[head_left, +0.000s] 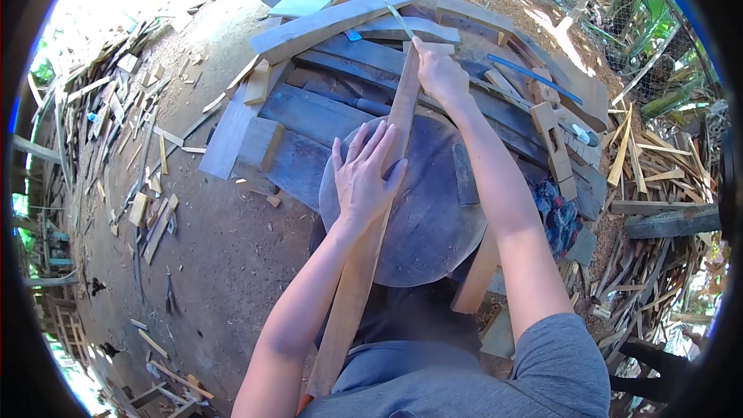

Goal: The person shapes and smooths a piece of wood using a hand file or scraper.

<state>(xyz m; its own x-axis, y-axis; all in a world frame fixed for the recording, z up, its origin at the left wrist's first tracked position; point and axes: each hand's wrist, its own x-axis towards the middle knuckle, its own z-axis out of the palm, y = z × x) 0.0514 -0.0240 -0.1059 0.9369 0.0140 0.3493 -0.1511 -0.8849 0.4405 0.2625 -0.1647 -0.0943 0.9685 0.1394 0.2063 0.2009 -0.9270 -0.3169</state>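
Brown wood forms the long, narrow board (pixel 352 286) laid slantwise across the left part of the dark round counter (pixel 426 224), its near end beside the person's body and its far end over the heap of timber (pixel 325 116). It is pressed from above by the left grip (pixel 365 166), which is opened flat with fingers spread and is not wrapped around anything. At the board's far tip, the right grip (pixel 441 76) is closed, with a slender, pale-green rod (pixel 398 17) apparently pinched between its fingers; the rod's exact kind cannot be told.

A dark rectangular block (pixel 465 175) is set on the counter, to the board's right. Beyond it, a thick, pale wooden beam (pixel 344 22) is laid over other pieces, and a thin blue strip (pixel 534 79) is seen to the right.

As judged here, the board has already been given its long, straight-edged form, and it is joined to nothing visible. No marked line or fresh cut can be made out, so how much work is left cannot be told.
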